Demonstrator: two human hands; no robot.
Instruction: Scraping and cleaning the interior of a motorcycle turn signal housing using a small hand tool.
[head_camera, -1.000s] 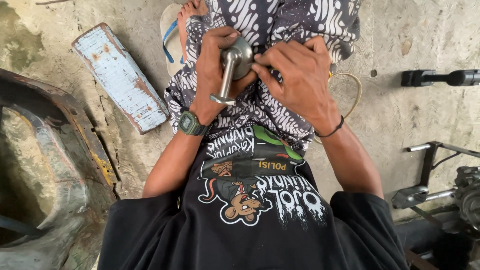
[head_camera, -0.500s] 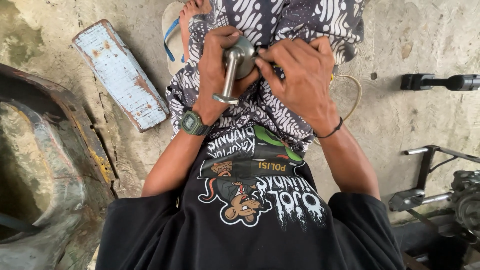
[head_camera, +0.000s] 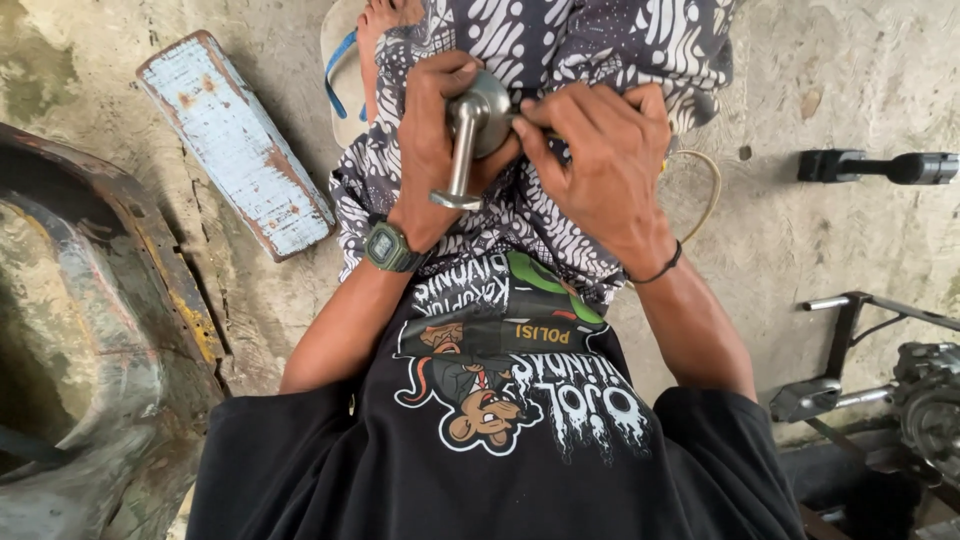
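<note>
A concrete floor, stained and rough, is seen under everything. At far left a big rusted curved metal body panel is laid on it, w/ yellowish paint flaking along its edge. The middle of the view is filled by a black printed T-shirt and, above it, black-and-white patterned shorts over the lap. A worn, pale blue painted plank w/ rust spots is laid on the floor at upper left, near the panel but apart from it. At lower right, dark machine parts w/ metal rods are seen, partly cut off by the frame edge. A black handled tool is laid on the floor at upper right, well apart from the hands.

The left hand is closed round a grey metal part, a rounded head w/ a short stem ending in a small flange; it is held over the lap, stem pointed toward the body. The right hand is pressed against the part's head, fingers curled; whether sth. thin is pinched in it can't be told. A green digital watch is worn on the left wrist, a thin black band on the right. A blue-strapped sandal is worn on the foot at top.
</note>
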